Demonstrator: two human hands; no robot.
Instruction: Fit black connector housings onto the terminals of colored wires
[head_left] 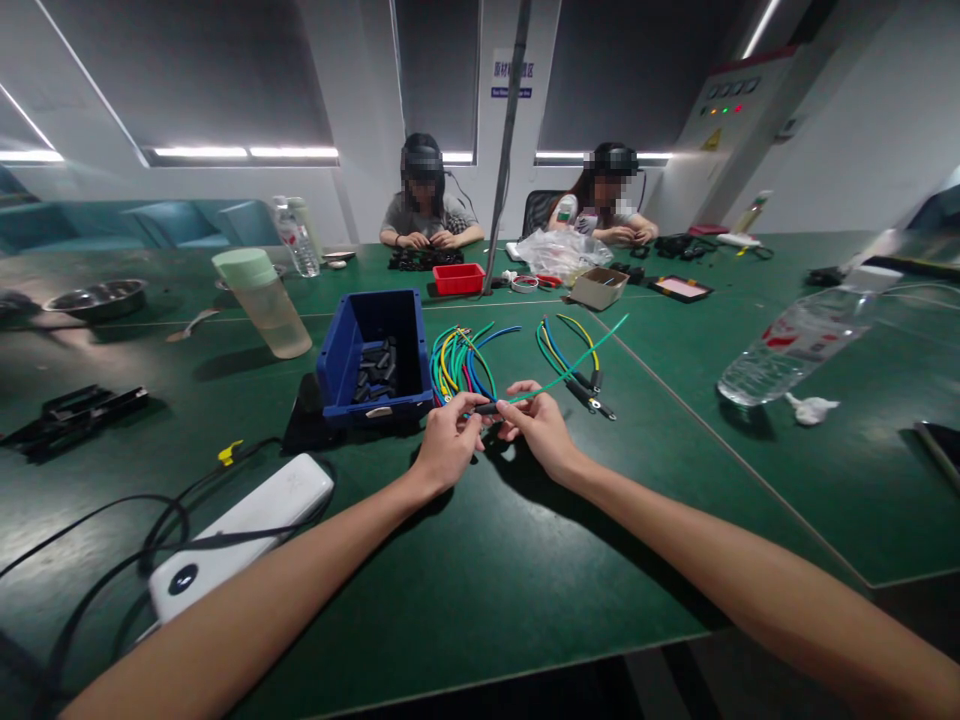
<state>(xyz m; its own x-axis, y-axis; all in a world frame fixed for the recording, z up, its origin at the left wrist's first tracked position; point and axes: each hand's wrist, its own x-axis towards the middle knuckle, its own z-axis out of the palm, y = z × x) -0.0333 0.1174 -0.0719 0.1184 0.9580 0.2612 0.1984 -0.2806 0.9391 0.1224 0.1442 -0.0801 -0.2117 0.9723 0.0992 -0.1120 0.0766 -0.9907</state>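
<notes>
Between my two hands is a black sleeve [489, 408] on the end of a green wire [577, 366], which runs up to the right. My left hand [450, 440] pinches the sleeve from the left. Closed fingers of my right hand [541, 425] grip the wire where it meets the sleeve. Just beyond my hands lies a bundle of green, yellow, blue and red wires [459, 362]. Right of it are several wires with black sleeves [579, 390] and metal ring terminals. A blue bin [375, 408] at the left holds several short black sleeves [377, 368].
A white power bank [240, 535] with black cables lies by my left forearm. Bottles stand on both sides: a green-capped one [266, 310] and a clear water bottle [802, 340]. Across the green table [480, 600], two people sit near a red tray [459, 279] and a plastic bag [559, 252].
</notes>
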